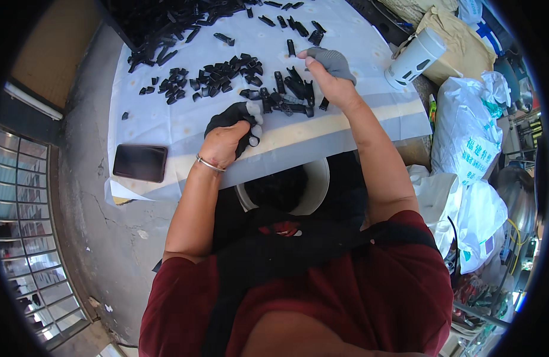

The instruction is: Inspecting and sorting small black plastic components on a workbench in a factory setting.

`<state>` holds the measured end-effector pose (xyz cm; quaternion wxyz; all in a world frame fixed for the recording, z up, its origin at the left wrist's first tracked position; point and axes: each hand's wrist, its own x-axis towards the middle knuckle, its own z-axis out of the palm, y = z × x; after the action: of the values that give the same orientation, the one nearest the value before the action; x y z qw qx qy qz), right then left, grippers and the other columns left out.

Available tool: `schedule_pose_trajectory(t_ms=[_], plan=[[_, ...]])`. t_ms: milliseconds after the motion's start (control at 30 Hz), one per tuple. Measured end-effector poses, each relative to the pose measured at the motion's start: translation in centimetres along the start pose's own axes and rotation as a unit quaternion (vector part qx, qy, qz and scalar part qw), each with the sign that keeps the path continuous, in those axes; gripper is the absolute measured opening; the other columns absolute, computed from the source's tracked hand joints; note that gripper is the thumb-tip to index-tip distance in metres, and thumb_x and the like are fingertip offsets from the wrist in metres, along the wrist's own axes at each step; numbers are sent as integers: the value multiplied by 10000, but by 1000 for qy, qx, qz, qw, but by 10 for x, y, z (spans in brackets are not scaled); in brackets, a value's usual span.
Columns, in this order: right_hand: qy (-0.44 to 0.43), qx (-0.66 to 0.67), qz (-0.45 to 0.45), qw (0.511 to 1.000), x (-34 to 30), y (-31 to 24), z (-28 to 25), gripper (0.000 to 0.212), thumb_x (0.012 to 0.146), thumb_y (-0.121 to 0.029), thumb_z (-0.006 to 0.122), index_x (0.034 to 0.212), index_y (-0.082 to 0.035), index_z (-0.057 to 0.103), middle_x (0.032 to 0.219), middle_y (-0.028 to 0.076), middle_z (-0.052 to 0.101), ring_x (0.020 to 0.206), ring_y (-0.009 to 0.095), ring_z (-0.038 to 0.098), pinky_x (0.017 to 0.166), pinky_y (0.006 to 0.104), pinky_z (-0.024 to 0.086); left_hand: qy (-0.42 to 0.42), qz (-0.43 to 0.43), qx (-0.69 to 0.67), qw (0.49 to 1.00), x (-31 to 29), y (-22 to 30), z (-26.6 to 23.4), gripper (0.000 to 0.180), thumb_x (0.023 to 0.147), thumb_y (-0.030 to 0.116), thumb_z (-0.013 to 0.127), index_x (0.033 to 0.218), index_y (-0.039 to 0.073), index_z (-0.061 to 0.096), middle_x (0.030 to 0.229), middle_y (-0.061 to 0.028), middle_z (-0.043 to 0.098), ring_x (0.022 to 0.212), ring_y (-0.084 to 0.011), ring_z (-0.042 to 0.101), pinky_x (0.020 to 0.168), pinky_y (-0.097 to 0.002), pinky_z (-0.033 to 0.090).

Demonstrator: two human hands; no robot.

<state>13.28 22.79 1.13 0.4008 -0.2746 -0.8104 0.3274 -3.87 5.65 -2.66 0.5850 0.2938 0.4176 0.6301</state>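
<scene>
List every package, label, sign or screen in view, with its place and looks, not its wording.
Phone: flat on the table's left front corner, dark rectangle, screen off.
White printed sack: right of the table, bulging, green and blue print.
Brown paper bag: far right behind a white cup, tan, crumpled.
White plastic bags: low on the right, soft, small printed patches.

Small black plastic pieces (227,74) look smooth, slightly shiny, on a white matt sheet (167,119). Knit cloth fingertip covers (331,59), a thin metal bangle (210,164), a glossy dark phone (140,162).
</scene>
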Motion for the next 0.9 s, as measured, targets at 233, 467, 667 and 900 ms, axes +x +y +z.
schedule_pose_trajectory(t_ms=[233, 467, 667, 900], plan=[[-49, -333, -34, 941, -39, -1, -40, 206, 837, -199, 492, 959, -94, 620, 869, 111, 622, 800, 275, 585, 711, 356, 453, 30, -36, 69, 996, -14, 0, 3, 219, 792, 0, 466, 985, 16, 569, 826, -62, 595, 630, -125, 527, 515, -236, 420], [-167, -424, 40, 889, -60, -5, -29, 229, 796, -223, 520, 981, -115, 601, 932, 138, 610, 887, 319, 565, 756, 406, 450, 33, -45, 35, 998, -6, -9, 20, 276, 807, 1, 436, 1064, -2, 535, 947, -106, 591, 741, -183, 566, 602, -278, 470], [-43, -376, 13, 925, -68, -4, -30, 207, 774, -182, 564, 937, -58, 589, 874, 167, 593, 862, 336, 557, 738, 421, 444, 26, -59, -37, 997, -17, 2, 39, 261, 828, 18, 432, 1068, -8, 530, 951, -116, 597, 764, -193, 583, 636, -300, 489], [-63, -172, -119, 976, -123, -59, -15, 260, 800, -188, 565, 995, -17, 554, 878, 165, 579, 808, 343, 544, 722, 418, 431, 71, -73, -24, 994, -40, -22, 58, 234, 819, 56, 487, 1009, -63, 553, 918, -141, 613, 806, -217, 609, 691, -282, 484]])
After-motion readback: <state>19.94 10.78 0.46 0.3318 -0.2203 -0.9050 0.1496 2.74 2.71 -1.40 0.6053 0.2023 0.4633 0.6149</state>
